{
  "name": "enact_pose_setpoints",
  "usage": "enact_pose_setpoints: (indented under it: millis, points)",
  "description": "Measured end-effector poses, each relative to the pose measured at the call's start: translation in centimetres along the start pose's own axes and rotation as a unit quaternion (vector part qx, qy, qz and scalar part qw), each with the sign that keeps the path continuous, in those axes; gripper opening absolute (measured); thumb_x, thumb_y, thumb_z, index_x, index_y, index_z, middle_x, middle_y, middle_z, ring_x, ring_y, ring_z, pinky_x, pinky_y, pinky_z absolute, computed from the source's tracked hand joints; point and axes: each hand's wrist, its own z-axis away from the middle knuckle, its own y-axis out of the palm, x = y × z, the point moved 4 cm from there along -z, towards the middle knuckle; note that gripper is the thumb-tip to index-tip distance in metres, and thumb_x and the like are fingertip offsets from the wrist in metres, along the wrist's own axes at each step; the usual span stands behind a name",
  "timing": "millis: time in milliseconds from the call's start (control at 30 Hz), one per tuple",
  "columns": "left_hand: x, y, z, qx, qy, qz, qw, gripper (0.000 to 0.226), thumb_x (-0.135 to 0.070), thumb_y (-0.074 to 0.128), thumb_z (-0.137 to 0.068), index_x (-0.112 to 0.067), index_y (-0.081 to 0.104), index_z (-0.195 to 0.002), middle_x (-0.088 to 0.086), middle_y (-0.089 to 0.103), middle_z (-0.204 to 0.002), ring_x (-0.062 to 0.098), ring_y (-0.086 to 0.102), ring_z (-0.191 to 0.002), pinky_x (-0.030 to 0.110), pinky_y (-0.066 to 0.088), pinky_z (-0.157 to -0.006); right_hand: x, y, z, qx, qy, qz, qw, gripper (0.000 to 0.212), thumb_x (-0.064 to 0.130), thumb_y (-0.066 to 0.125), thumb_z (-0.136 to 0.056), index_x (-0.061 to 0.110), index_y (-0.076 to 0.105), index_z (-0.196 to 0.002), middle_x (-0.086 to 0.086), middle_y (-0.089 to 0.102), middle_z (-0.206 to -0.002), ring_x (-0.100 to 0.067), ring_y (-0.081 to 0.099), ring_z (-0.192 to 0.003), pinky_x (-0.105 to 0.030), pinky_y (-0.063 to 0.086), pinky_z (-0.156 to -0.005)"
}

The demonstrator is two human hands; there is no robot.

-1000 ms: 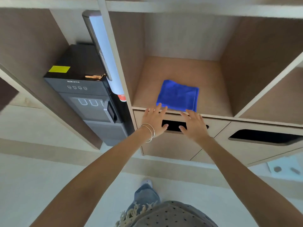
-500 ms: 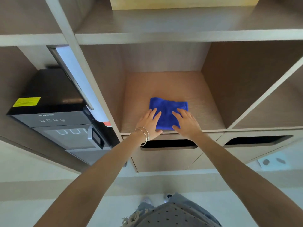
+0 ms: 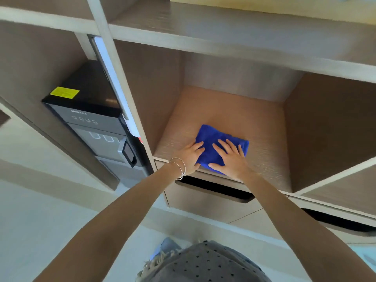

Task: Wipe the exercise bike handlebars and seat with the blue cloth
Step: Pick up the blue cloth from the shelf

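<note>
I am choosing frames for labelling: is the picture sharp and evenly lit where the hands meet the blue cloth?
Head view: blue cloth, left hand and right hand are slightly soft yet readable, evenly lit, no hard shadow; head view, lower left: the floor is washed out; head view, edges: the wide lens slants the shelf lines.

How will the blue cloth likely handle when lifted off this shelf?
The blue cloth looks soft and folded, so it is probably floppy and would likely droop and unfold. It seems light. Under the flat right hand, it may slide on the smooth shelf.
</note>
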Motion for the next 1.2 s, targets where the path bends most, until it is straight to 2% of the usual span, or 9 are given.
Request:
enact_pose_setpoints:
  millis: [167,400,500,600,833,933,1000,1067,1200]
  points:
    - [-1.0,1.5,3.2,-0.027,-0.038,0.016,0.999,0.062,-0.032,0.047,-0.093,-0.015,0.022,-0.146,-0.001,0.011,-0.158,0.017,0.010,-0.146,0.032,0.033,-0.110,0.6,1.2,1.8,-0.017,-0.081,0.018,0.996,0.093,0.071,0.053,-0.072,0.024,0.025,-0.147,-0.002,0.018,-0.157,-0.026,0.006,-0.146,-0.057,0.001,-0.115]
    - [-2.0,0.6,3.7,-0.022,-0.066,0.023,0.997,0.066,-0.047,0.045,-0.092,-0.013,0.026,-0.145,0.001,0.011,-0.158,0.019,0.007,-0.146,0.029,0.016,-0.115,-0.5,0.0,2.3,-0.014,-0.144,-0.046,0.988,0.080,0.050,0.067,-0.079,0.018,0.034,-0.143,-0.004,0.024,-0.155,-0.025,0.009,-0.145,-0.052,0.010,-0.117]
    - [-2.5,0.0,2.4,-0.002,-0.052,-0.010,0.999,0.069,-0.045,0.046,-0.093,-0.011,0.020,-0.147,0.004,0.007,-0.159,0.019,-0.002,-0.146,0.029,0.005,-0.118,-1.1,-0.4,2.1,-0.005,-0.131,-0.063,0.989,0.083,0.045,0.070,-0.078,0.011,0.032,-0.144,-0.009,0.019,-0.156,-0.025,0.006,-0.146,-0.046,0.019,-0.116]
    - [-2.9,-0.2,1.5,0.033,-0.052,-0.005,0.998,0.076,-0.043,0.053,-0.089,-0.012,0.016,-0.148,0.005,0.006,-0.159,0.019,-0.002,-0.146,0.029,0.004,-0.118,-0.7,-0.1,1.6,0.015,-0.137,-0.050,0.989,0.092,0.049,0.070,-0.076,0.008,0.026,-0.145,-0.012,0.014,-0.157,-0.027,0.002,-0.146,-0.046,0.014,-0.118]
    - [-2.9,0.3,3.1,-0.017,-0.119,0.023,0.993,0.072,-0.030,0.059,-0.087,-0.014,0.021,-0.147,0.002,0.017,-0.157,0.013,0.012,-0.145,0.027,0.019,-0.115,1.6,1.0,-0.3,0.009,-0.188,0.015,0.982,0.104,0.059,0.069,-0.070,0.010,0.019,-0.147,-0.009,0.015,-0.158,-0.030,0.003,-0.146,-0.053,0.005,-0.115]
    - [-2.4,0.4,5.5,-0.067,-0.166,0.093,0.979,0.064,-0.018,0.056,-0.087,-0.017,0.029,-0.144,-0.004,0.023,-0.155,0.010,0.018,-0.143,0.024,0.027,-0.111,2.6,1.6,-0.6,0.003,-0.202,0.049,0.978,0.107,0.064,0.067,-0.066,0.015,0.018,-0.148,-0.008,0.017,-0.157,-0.031,0.005,-0.145,-0.057,0.005,-0.114]
    - [-2.2,0.7,7.9,-0.122,-0.208,0.110,0.964,0.058,-0.011,0.052,-0.086,-0.018,0.035,-0.141,-0.005,0.029,-0.152,0.009,0.024,-0.141,0.022,0.035,-0.103,3.6,2.1,-0.6,-0.006,-0.203,0.083,0.976,0.104,0.070,0.062,-0.065,0.024,0.018,-0.148,-0.007,0.018,-0.156,-0.035,0.008,-0.144,-0.061,0.007,-0.111]
    - [-2.0,1.5,10.4,-0.144,-0.254,0.093,0.952,0.059,-0.011,0.052,-0.085,-0.018,0.035,-0.142,-0.003,0.029,-0.152,0.011,0.024,-0.141,0.025,0.039,-0.102,4.7,2.1,-0.7,-0.035,-0.213,0.117,0.969,0.093,0.072,0.059,-0.066,0.032,0.027,-0.144,-0.008,0.029,-0.152,-0.039,0.021,-0.139,-0.065,0.018,-0.105]
    - [-1.2,3.7,14.1,-0.078,-0.337,0.041,0.937,0.070,-0.022,0.054,-0.086,-0.017,0.020,-0.147,0.003,0.011,-0.158,0.020,0.004,-0.146,0.034,0.015,-0.118,6.3,1.6,-1.5,-0.124,-0.241,0.154,0.950,0.065,0.063,0.064,-0.071,0.031,0.052,-0.126,-0.011,0.053,-0.130,-0.042,0.048,-0.113,-0.059,0.038,-0.085]
